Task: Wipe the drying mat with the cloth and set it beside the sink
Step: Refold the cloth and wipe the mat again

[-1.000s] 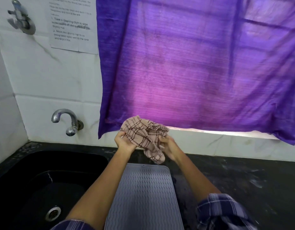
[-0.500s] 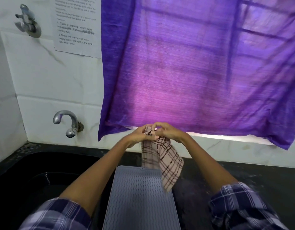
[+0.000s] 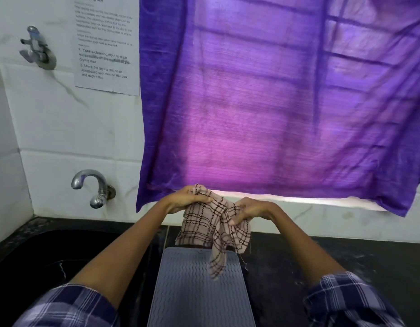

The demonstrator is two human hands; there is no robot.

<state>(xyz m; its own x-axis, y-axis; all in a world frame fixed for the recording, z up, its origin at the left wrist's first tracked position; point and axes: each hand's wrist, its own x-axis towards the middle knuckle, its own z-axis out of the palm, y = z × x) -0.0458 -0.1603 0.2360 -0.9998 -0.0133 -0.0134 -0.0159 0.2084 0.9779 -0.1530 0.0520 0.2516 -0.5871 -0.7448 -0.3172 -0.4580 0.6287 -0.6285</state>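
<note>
While both hands work up at curtain-hem height, layout from the left: black sink set into the counter, tap on the tiled wall above it, second wall fitting higher up, printed sheet taped beside the purple curtain. Left hand grips the cloth's top edge, fingers curled over it. Cloth, checked beige and brown, hangs bunched between the hands, one corner dangling down to the mat's far end; can't tell if it touches. Right hand pinches the cloth's right side, thumb and fingers closed on the fabric. Mat, grey, wavy ribs, lies flat on the dark counter just right of the sink, below both hands. Plaid sleeves at the bottom edge.
</note>
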